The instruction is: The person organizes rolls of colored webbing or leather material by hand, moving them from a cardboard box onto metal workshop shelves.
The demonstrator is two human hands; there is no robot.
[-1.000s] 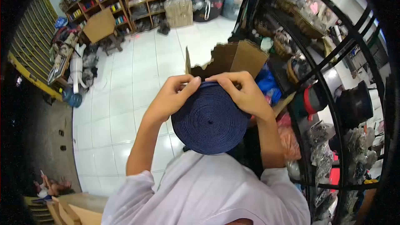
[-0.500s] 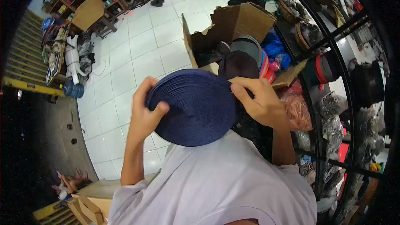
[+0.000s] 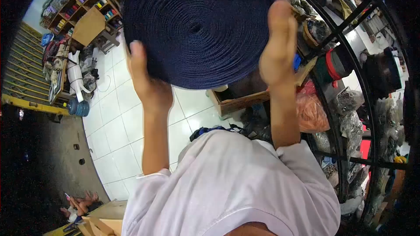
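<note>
A large flat roll of navy blue webbing (image 3: pixel 197 30), wound in tight rings, is raised with its face toward me and covers the upper middle of the view. My left hand (image 3: pixel 148 78) grips its lower left edge, thumb against the face and fingers hidden behind. At the right edge, my right hand (image 3: pixel 280 46) holds the roll, thumb up and slightly blurred. Below the roll, part of an open cardboard box (image 3: pixel 245 101) shows, with dark contents inside.
Black metal shelving (image 3: pixel 334 39) with baskets and wrapped goods runs along the right. An orange plastic bag (image 3: pixel 311 111) stands beside it. White floor tiles (image 3: pixel 116 126) lie left, near a blue water jug (image 3: pixel 78 108) and wooden stool (image 3: pixel 94 28). A person (image 3: pixel 78 205) sits lower left.
Both hands have lifted the roll upward and closer to my head, so it looks larger and hides most of the box. My right hand has moved from the upper right edge onto the roll's side.
</note>
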